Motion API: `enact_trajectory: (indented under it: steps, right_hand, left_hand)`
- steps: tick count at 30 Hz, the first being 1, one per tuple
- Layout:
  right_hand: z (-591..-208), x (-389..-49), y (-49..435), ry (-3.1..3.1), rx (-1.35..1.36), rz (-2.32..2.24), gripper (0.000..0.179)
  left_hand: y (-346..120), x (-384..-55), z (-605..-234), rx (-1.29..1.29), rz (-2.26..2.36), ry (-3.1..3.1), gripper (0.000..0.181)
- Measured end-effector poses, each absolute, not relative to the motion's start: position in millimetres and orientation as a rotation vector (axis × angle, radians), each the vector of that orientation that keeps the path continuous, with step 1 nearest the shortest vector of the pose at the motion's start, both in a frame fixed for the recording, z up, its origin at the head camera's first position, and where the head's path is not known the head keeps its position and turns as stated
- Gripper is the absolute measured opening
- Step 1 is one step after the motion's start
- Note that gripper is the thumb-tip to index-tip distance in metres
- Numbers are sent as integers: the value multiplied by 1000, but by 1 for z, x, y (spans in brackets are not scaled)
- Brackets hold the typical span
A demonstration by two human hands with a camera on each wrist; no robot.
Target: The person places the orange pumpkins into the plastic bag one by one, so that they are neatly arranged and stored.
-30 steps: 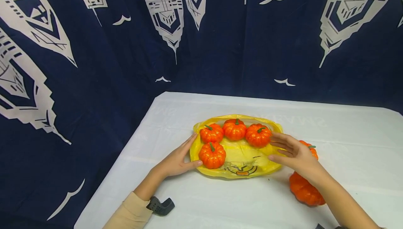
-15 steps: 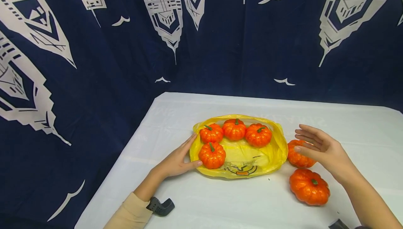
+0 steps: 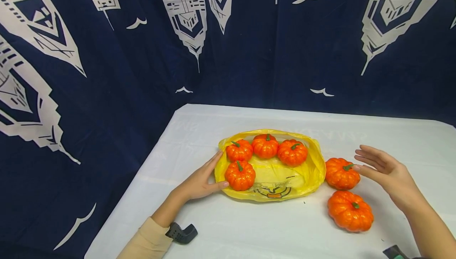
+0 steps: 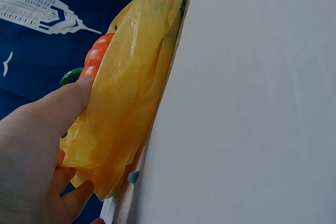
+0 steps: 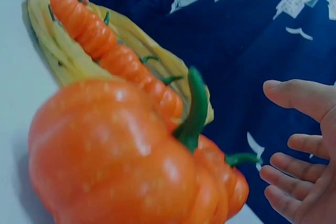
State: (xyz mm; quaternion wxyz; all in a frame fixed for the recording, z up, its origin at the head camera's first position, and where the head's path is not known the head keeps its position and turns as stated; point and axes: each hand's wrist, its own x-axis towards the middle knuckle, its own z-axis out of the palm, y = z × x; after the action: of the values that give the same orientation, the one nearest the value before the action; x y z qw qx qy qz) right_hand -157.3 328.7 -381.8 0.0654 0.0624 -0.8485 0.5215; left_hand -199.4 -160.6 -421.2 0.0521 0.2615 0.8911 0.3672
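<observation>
A yellow plastic bag (image 3: 274,174) lies spread with its mouth facing up, and several orange pumpkins (image 3: 292,153) with green stems sit inside. My left hand (image 3: 199,182) rests against the bag's left end, fingers along the outside and thumb by the front-left pumpkin (image 3: 240,176). In the left wrist view the thumb touches the rim beside a pumpkin (image 4: 97,55). My right hand (image 3: 390,174) hovers with fingers extended, holding nothing. Nearest to it is a pumpkin (image 3: 342,174) beside the bag's right edge. Another, larger-looking pumpkin (image 3: 350,211) stands in front of that one.
A white-covered table (image 3: 270,231) bears everything. Behind it hangs a dark blue curtain (image 3: 249,73) printed with white buildings and birds. A dark wrist device (image 3: 181,233) sits on the left wrist.
My right hand has drawn back to the right, from the bag's right edge past the outer pumpkin, uncovering both pumpkins outside. My left hand and the bag have stayed in place.
</observation>
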Motion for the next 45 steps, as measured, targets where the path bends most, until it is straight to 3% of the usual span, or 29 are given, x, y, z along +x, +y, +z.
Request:
enact_trajectory:
  steps: [19, 36, 45]
  right_hand:
    - [-418, -165, 338, -2590, 213, 1625, 56]
    - [-415, -166, 323, -2824, 119, 1546, 79]
    - [-418, -166, 324, -2873, 121, 1411, 79]
  left_hand:
    - [-160, -200, -423, 791, 1109, 2716, 95]
    - [-161, -199, -421, 787, 1101, 2717, 95]
    - [-161, -199, -421, 790, 1097, 2713, 95]
